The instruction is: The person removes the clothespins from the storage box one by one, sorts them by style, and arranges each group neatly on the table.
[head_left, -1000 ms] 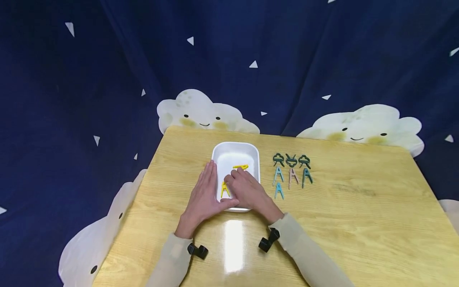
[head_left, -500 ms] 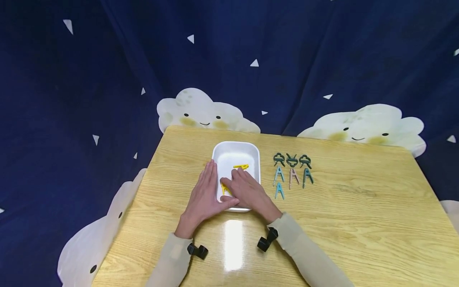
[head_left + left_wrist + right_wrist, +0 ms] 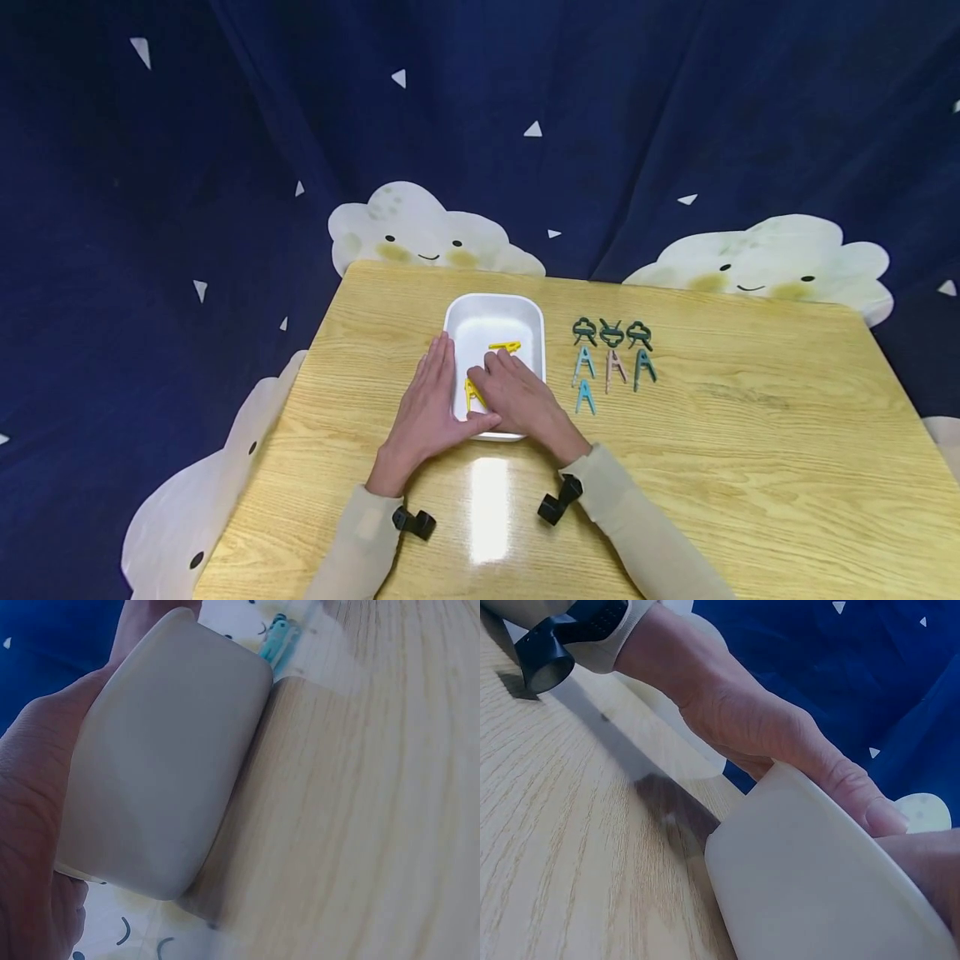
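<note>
In the head view a white tray (image 3: 480,315) stands on the wooden table. My left hand (image 3: 427,408) rests along its left rim, fingers straight and together, with the thumb across the near end. My right hand (image 3: 519,400) reaches into the tray with bent fingers, its index fingertip at a yellow clothespin (image 3: 472,395). Part of that clothespin lies under the hand, so whether it is pinched is hidden. Beyond the fingertips lies a second yellow clothespin (image 3: 504,345). Both wrist views show mostly the outer wall of the tray (image 3: 165,757).
Right of the tray, dark green cloud-shaped clips (image 3: 611,334) form a row. Below them lie a light blue clothespin (image 3: 584,356), a pink clothespin (image 3: 614,358) and a green clothespin (image 3: 642,360), with another blue clothespin (image 3: 585,388) nearer. A dark blue curtain (image 3: 480,100) hangs behind the table.
The right index finger stretched over the near yellow clothespin, then drew back to the right. That clothespin has shifted slightly and turned. The left hand has stayed in place.
</note>
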`<state>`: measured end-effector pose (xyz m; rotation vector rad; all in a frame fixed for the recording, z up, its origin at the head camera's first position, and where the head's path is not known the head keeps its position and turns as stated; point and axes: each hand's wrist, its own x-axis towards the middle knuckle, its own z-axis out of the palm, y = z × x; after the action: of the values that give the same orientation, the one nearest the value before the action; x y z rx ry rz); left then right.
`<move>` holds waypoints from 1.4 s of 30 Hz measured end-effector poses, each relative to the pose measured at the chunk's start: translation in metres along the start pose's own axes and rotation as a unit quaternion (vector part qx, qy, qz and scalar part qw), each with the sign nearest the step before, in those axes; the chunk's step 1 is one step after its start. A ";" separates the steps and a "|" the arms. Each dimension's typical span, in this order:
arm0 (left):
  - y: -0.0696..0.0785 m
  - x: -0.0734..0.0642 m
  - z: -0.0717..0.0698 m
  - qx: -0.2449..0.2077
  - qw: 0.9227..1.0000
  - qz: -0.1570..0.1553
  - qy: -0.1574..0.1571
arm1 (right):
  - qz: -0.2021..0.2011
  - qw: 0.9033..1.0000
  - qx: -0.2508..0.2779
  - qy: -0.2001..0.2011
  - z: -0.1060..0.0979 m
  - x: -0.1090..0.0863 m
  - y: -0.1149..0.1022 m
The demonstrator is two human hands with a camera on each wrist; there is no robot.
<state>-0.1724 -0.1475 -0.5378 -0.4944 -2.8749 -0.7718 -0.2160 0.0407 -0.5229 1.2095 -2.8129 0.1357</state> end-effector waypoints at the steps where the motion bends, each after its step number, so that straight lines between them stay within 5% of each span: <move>1: 0.000 0.000 0.000 0.000 1.000 0.000 0.000 | 0.000 1.000 0.000 -0.001 0.000 0.000 0.000; 26: 0.000 0.000 0.000 0.003 1.000 -0.007 -0.005 | 0.004 1.000 0.008 0.014 -0.001 0.000 0.001; 42: 0.000 0.000 0.000 0.000 1.000 0.007 0.010 | -0.002 0.993 0.034 0.109 -0.001 -0.003 0.005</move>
<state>-0.1721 -0.1476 -0.5380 -0.5048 -2.8503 -0.7691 -0.2176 0.0463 -0.5222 1.1369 -2.6374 0.3450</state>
